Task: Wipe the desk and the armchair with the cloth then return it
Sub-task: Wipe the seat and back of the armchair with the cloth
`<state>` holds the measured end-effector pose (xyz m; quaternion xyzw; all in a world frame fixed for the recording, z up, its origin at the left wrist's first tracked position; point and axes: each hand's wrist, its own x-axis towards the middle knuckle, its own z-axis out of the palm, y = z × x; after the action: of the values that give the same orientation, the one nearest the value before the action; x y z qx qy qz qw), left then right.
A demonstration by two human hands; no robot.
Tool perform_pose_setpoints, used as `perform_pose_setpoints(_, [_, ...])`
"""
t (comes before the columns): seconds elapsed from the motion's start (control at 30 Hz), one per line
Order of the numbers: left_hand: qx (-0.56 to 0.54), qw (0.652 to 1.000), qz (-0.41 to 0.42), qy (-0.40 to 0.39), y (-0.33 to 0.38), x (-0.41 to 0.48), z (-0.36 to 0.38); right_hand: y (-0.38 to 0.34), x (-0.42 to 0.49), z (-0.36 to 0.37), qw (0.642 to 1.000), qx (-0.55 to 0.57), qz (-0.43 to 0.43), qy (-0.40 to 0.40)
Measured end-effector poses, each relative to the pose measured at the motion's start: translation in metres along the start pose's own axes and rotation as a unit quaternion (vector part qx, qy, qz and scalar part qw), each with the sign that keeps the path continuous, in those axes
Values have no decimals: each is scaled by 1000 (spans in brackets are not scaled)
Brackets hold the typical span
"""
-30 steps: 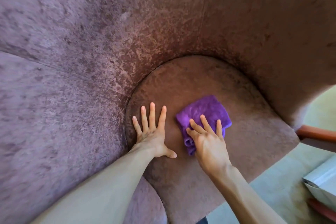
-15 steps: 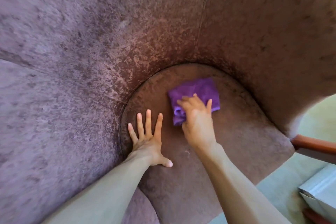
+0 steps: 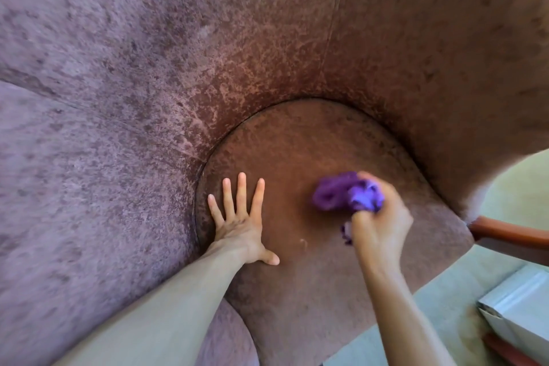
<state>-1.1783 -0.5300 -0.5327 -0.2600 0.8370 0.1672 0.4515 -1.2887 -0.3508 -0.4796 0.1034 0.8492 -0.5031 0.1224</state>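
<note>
A: Where's the cloth (image 3: 346,194) rn?

B: Bunched up in the right hand (image 3: 378,220), over the armchair's seat cushion (image 3: 300,154), right-of-centre. It's motion-blurred, so can't tell if it's touching the cushion or just above it.

A: Which way does it run?

B: Crumpled, no clean shape. The visible wad is longer left-right than front-back: its bulk sticks out to the left of the fist, toward the other hand. A small purple bit also pokes out under the fist on the thumb side. Exact edges too blurred to call.

A: Right hand's grip?

B: Fist closed round the cloth, fingers curled in, knuckles up. Wrist comes in from lower right.

A: And the left hand (image 3: 242,218)?

B: Flat on the cushion, palm down, fingers spread wide and pointing toward the chair back (image 3: 267,38), thumb out to the right. Holding nothing. It sits by the cushion's left edge, next to the seam w/ the left arm (image 3: 74,187) of the chair. The two hands are apart, w/ bare cushion between.

A: Anything else in shot?

B: Pale carpet (image 3: 439,306) lower right, a reddish wooden bar (image 3: 511,235) at the right edge, and a corner of a white box (image 3: 517,312) below it.
</note>
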Motion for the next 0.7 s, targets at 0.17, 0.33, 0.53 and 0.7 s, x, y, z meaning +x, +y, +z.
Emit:
perform_pose_setpoints(0.17, [4,1000,0,-2,0,2,1,-35,37,22,978,-62,-201,17])
perform_pose_setpoints(0.33, [6,1000,1,7,0,1,1,-10,13,66,797,-485,-213,-288])
perform_pose_setpoints(0.53, [1,1000,-2,7,1,-2,0,32,-26,41,757,-538,-231,-289])
perform_pose_setpoints(0.7, [-5,1000,6,12,0,-9,-2,39,-37,-7,807,-470,-186,-307])
